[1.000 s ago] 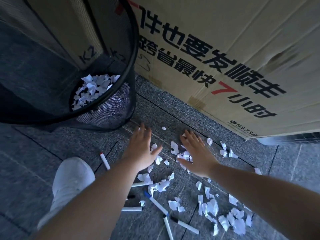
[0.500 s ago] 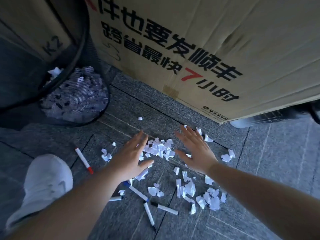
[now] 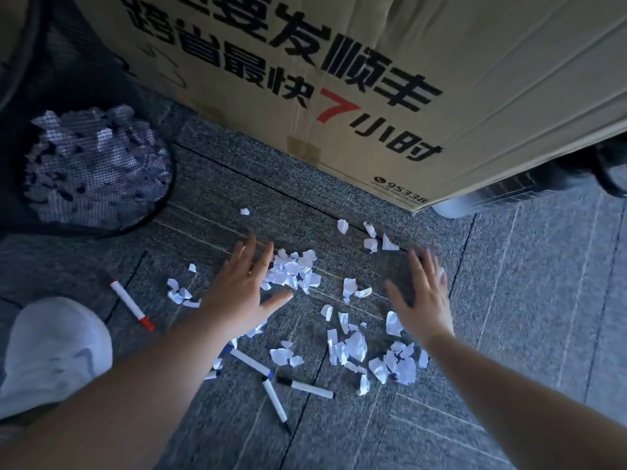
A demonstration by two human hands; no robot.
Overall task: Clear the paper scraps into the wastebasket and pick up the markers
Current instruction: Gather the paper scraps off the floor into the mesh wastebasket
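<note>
White paper scraps [image 3: 294, 272] lie strewn over the grey carpet, with a bigger heap [image 3: 390, 362] nearer to me. My left hand [image 3: 245, 286] lies flat and open, its fingers at the left edge of the middle pile. My right hand [image 3: 420, 293] is open too, palm down, blurred, to the right of the scraps. A red-capped marker [image 3: 131, 305] lies alone at the left. A blue-capped marker [image 3: 250, 361] and two black-tipped markers [image 3: 307, 388] [image 3: 275, 401] lie close to my left forearm. The black mesh wastebasket [image 3: 98, 171] stands at the far left with scraps inside.
A large printed cardboard box [image 3: 373, 79] stands just behind the scraps. My white shoe [image 3: 54, 351] rests at the lower left. A dark object [image 3: 607, 174] sits beyond the box's right corner. Bare carpet stretches to the right.
The view has swung right, so the wastebasket slid to the left edge. My right hand has moved out to the right, away from the left hand. The middle scraps stay bunched by my left fingers.
</note>
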